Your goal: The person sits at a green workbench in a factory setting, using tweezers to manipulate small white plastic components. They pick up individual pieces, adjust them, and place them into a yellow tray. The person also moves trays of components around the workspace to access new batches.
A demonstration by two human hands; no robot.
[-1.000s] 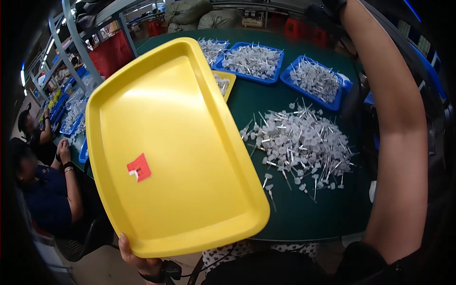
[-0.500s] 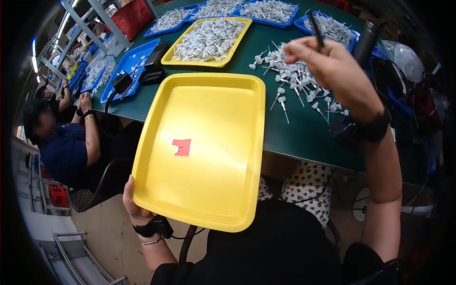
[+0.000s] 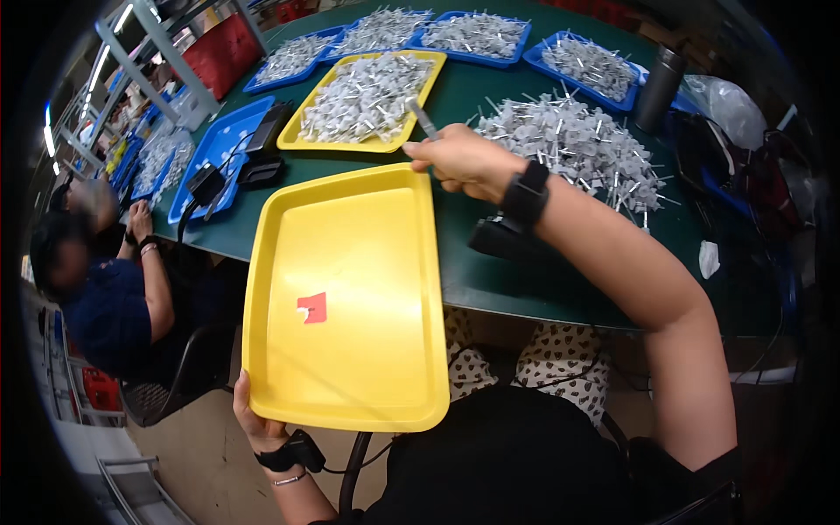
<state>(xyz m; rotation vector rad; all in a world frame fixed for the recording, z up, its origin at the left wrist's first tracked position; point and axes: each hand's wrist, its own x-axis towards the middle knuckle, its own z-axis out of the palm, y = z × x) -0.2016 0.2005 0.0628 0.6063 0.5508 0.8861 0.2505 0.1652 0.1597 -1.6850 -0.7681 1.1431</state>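
1. Dark green tabletop (image 3: 490, 278) fills the middle of a workshop, with gray metal framing (image 3: 179, 66) at left.
2. Right hand (image 3: 464, 162): fingers closed around a slim gray stick (image 3: 423, 121), just above the far right corner of a shallow, empty yellow plastic tray (image 3: 350, 236); whether they touch the corner is unclear.
3. Left hand (image 3: 254, 409): thumb clamped on that tray's near left edge, other fingers mostly hidden. The tray is tilted at the table's near edge; a torn red paper label (image 3: 316, 306) sits inside.
4. Beyond lie a second yellow tray (image 3: 324, 146) full of whitish, thin-stemmed plastic pieces, a loose heap (image 3: 573, 144) of similar ones, and four filled blue plastic trays (image 3: 573, 84).
5. Farther left, a co-worker in navy (image 3: 114, 297) sits.
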